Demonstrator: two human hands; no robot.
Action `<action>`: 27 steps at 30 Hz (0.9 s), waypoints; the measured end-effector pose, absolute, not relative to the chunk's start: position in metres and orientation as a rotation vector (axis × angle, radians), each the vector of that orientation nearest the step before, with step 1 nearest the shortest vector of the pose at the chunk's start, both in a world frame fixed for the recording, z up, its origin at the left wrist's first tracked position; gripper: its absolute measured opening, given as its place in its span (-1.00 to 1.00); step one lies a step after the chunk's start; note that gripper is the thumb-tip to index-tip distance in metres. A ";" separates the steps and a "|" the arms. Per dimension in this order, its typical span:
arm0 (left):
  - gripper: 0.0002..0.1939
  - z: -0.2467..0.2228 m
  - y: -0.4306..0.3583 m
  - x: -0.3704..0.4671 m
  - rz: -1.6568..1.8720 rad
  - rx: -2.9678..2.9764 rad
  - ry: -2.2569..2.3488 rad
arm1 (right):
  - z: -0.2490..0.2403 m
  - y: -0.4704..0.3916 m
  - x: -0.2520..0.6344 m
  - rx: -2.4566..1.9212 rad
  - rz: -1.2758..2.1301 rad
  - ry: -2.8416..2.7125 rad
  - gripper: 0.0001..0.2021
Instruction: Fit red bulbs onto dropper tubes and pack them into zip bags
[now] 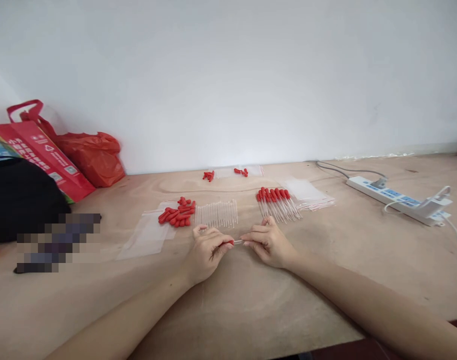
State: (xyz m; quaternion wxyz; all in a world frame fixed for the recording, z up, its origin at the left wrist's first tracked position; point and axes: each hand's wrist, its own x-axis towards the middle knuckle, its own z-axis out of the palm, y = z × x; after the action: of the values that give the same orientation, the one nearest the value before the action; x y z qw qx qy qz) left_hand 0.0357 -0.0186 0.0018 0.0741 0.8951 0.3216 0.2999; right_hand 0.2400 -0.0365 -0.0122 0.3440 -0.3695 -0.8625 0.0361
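My left hand [209,251] pinches a small red rubber bulb [231,242], mostly hidden by the fingers. From it a thin clear tube [238,242] runs to my right hand [268,243], whose fingertips are closed on its other end. Beyond my left hand lie a pile of loose red bulbs [178,215] on clear plastic bags [143,235] and a row of clear tubes [216,213]. Past my right hand, several tubes with red bulbs fitted [275,200] lie side by side, next to a stack of clear bags [307,193].
Small red bulbs [208,176] and more bags [255,171] lie near the wall. A white power strip [395,199] with cables is at the right. Red bags [91,155], a black item [23,200] and a blurred-out object [59,243] are at the left.
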 end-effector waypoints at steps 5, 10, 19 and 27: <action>-0.82 0.003 -0.022 0.037 0.929 2.724 0.931 | -0.010 -0.039 0.237 -0.966 -0.095 -2.281 -0.81; -0.83 0.001 -0.024 0.039 0.932 2.782 0.858 | -0.011 -0.041 0.234 -0.905 -0.203 -2.281 -0.78; -0.84 0.002 -0.028 0.041 0.867 2.847 0.808 | -0.013 -0.044 0.229 -0.857 -0.245 -2.305 -0.73; -0.83 0.003 -0.023 0.042 0.881 2.845 0.867 | -0.010 -0.038 0.228 -0.938 -0.186 -2.335 -0.70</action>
State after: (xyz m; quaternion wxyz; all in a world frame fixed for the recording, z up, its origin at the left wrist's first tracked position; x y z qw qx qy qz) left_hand 0.0420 -0.0225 0.0034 0.0199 0.9170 0.2795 0.2840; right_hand 0.2275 -0.0385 -0.0102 0.3041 -0.3542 -0.8816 -0.0701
